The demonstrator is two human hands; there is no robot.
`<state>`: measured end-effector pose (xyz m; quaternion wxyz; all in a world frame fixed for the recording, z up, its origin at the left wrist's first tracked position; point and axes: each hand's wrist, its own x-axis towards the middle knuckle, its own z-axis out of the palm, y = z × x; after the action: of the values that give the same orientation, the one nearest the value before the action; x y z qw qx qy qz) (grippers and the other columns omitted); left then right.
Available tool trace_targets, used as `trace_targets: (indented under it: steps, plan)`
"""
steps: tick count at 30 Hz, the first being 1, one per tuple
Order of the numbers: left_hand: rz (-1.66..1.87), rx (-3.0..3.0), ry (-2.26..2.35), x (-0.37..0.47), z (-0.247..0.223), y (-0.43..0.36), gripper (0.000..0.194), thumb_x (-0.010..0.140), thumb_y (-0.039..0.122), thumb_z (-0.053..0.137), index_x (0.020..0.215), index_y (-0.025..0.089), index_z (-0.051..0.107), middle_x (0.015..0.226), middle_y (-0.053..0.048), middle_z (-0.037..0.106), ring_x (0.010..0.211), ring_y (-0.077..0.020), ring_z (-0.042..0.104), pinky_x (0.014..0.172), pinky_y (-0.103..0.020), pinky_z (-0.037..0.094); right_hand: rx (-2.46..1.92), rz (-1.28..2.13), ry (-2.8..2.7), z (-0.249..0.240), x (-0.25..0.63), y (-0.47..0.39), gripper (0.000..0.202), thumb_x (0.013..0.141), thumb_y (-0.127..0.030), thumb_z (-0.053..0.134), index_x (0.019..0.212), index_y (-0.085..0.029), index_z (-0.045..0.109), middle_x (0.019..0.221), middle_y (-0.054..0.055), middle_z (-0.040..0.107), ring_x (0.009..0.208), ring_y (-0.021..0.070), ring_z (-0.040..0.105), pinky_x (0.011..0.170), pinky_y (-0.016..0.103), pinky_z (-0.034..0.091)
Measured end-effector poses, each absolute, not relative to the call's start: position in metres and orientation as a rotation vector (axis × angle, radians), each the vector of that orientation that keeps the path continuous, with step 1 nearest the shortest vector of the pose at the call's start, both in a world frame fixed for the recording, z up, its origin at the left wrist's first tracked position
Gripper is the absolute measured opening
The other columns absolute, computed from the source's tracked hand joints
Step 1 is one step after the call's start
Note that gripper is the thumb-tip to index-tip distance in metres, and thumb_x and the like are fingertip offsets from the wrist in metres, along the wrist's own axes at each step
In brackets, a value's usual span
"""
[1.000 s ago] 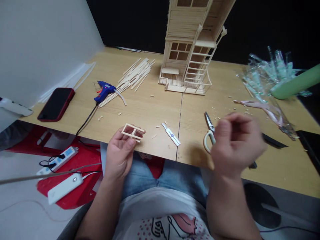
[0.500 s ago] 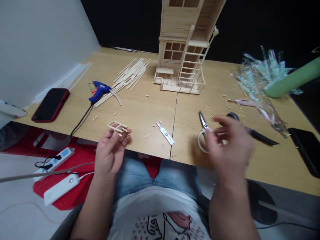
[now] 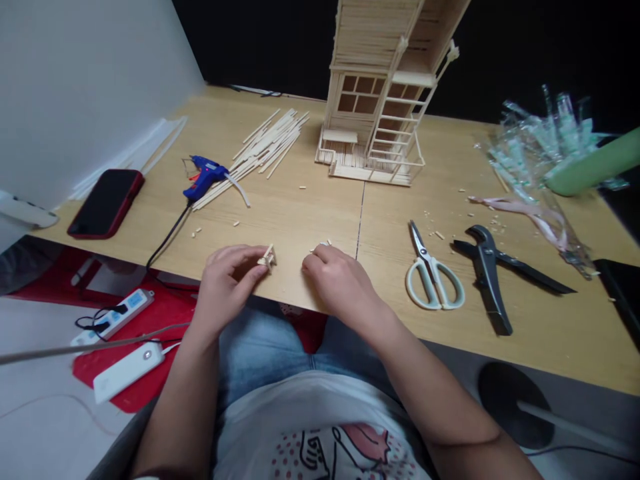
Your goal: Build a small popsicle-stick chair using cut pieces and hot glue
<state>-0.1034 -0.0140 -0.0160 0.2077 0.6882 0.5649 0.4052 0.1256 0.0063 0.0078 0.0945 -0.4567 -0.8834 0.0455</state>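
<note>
Between the thumb and fingers of my left hand (image 3: 230, 283) is a small wooden stick frame (image 3: 269, 259), held near the table's front edge. My right hand (image 3: 337, 277) rests on the table a little to the right, its fingers bent together and pointing down. It covers the spot where the white craft knife lay, and what its fingertips pinch, if anything, is hidden. Scissors with pale handles (image 3: 434, 283) lie to the right of it, beside a black cutter tool (image 3: 490, 273).
A wooden stick model house (image 3: 370, 127) stands at the back. Loose sticks (image 3: 270, 143), a blue glue gun (image 3: 205, 179) and a red-cased phone (image 3: 106, 203) lie on the left. Plastic wrappers (image 3: 535, 150), a pink ribbon (image 3: 525, 210) and a green cylinder (image 3: 595, 163) are at the right.
My right hand has moved left from above the scissors to the spot where the knife lay. My left hand has turned the small frame and shifted slightly right. The view has shifted a little.
</note>
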Motion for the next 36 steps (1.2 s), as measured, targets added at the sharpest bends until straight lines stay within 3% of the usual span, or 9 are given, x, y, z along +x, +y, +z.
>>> trace_targets:
  steps: [8,14,17,21,26,36]
  plan:
    - [1.053,2.166,1.427,-0.115,-0.017,-0.004,0.023,0.093,0.027,0.068,0.115,0.026,0.074,0.111,-0.006,0.079,0.105,-0.0238,0.072,0.096,-0.042,0.053,-1.386,0.355,-2.585,0.008,0.113,0.008,0.019,0.104,-0.014,0.048,0.106,-0.012,0.066,0.104,0.012,0.069,0.089,0.0233,0.063,0.075,0.032,0.044]
    - [1.066,2.19,1.415,-0.118,-0.018,-0.007,0.023,0.094,0.023,0.064,0.114,0.028,0.074,0.119,-0.006,0.077,0.113,-0.0252,0.07,0.101,-0.045,0.052,-1.156,0.709,-2.392,0.004,0.098,0.01,0.01,0.102,-0.016,0.051,0.101,-0.017,0.062,0.094,0.006,0.071,0.084,0.0199,0.063,0.074,0.029,0.041]
    - [1.06,2.215,1.423,-0.119,-0.019,-0.008,0.025,0.095,0.023,0.063,0.117,0.028,0.072,0.118,-0.005,0.077,0.113,-0.0252,0.07,0.102,-0.046,0.051,-1.091,0.77,-2.334,0.001,0.093,0.011,0.01,0.101,-0.016,0.052,0.096,-0.019,0.06,0.092,0.005,0.072,0.082,0.0184,0.064,0.073,0.028,0.04]
    - [1.243,2.104,1.595,-0.117,-0.023,-0.017,0.032,0.093,0.022,0.064,0.124,0.026,0.068,0.121,-0.007,0.074,0.113,-0.0254,0.069,0.101,-0.046,0.052,-1.107,0.768,-2.288,-0.001,0.091,0.011,0.007,0.099,-0.018,0.055,0.104,-0.022,0.055,0.086,0.001,0.07,0.072,0.017,0.061,0.066,0.026,0.036]
    - [1.717,1.978,1.792,-0.099,-0.026,-0.043,0.024,0.084,0.017,0.073,0.107,0.025,0.07,0.097,-0.004,0.073,0.088,-0.0209,0.069,0.084,-0.038,0.056,-1.113,0.621,-2.347,0.002,0.093,0.007,0.007,0.1,-0.019,0.052,0.107,-0.023,0.053,0.079,0.0,0.064,0.068,0.0176,0.058,0.063,0.027,0.033]
    - [1.351,2.071,1.628,-0.07,-0.017,-0.063,0.009,0.09,0.016,0.069,0.093,0.024,0.068,0.088,0.001,0.074,0.084,-0.0163,0.07,0.081,-0.03,0.055,-0.925,0.695,-2.292,0.014,0.107,-0.019,0.011,0.107,-0.026,0.048,0.103,-0.021,0.056,0.09,0.003,0.07,0.082,0.0149,0.066,0.074,0.024,0.046]
